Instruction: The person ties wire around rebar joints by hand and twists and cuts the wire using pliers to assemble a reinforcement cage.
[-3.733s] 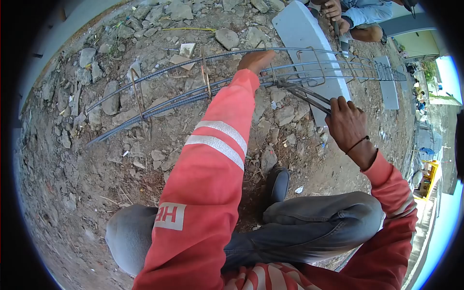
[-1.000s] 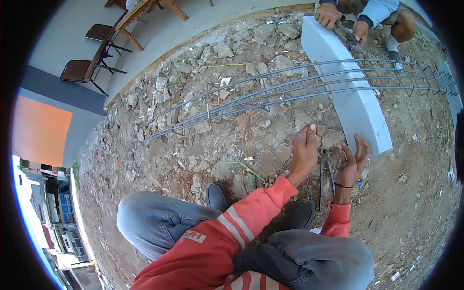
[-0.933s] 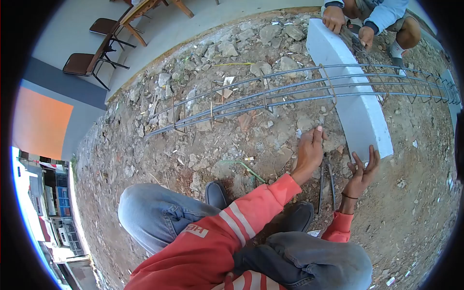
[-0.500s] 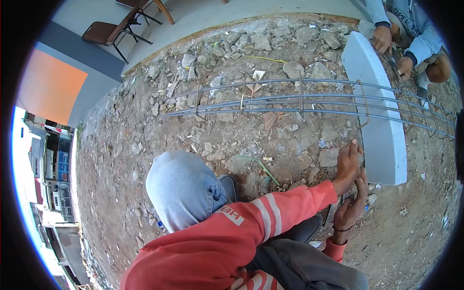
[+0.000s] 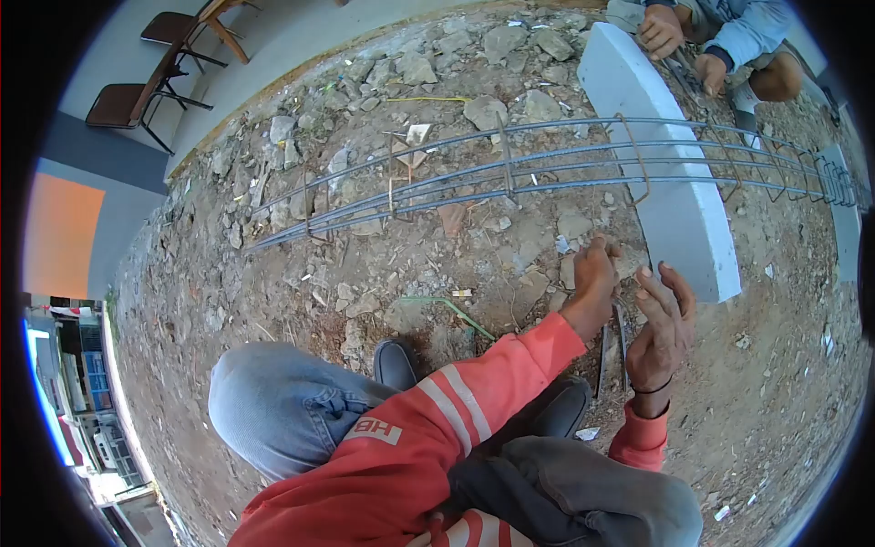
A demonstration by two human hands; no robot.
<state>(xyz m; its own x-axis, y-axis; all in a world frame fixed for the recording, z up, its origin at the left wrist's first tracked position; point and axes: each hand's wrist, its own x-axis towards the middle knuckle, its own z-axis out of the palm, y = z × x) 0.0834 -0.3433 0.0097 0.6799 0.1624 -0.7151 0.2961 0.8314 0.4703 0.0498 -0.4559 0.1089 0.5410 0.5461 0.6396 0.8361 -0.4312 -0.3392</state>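
Note:
My left hand (image 5: 594, 283) is closed, thumb and fingertips pressed together beside the near end of a pale block (image 5: 682, 214); whatever it pinches is too small to name. Just right of it, my right hand (image 5: 660, 335) has its fingers stretched up and apart, near the block's lower corner. Long-handled pincers (image 5: 602, 360) lie on the ground between my hands, their head partly hidden. Beyond my hands, a cage of long steel bars (image 5: 456, 187) with bent wire stirrups (image 5: 507, 157) rests across the block.
A co-worker's hands (image 5: 663, 33) hold a dark tool at the block's far end. Broken stones (image 5: 506, 43) cover the ground behind the bars. Chairs (image 5: 117, 105) stand on a raised floor at upper left. A second pale block (image 5: 846, 242) is at the right edge.
The pincers, earlier in my right hand, now lie on the ground. My left hand has left the bars and come toward me. Since the latest earlier frame, my hands have moved slightly apart.

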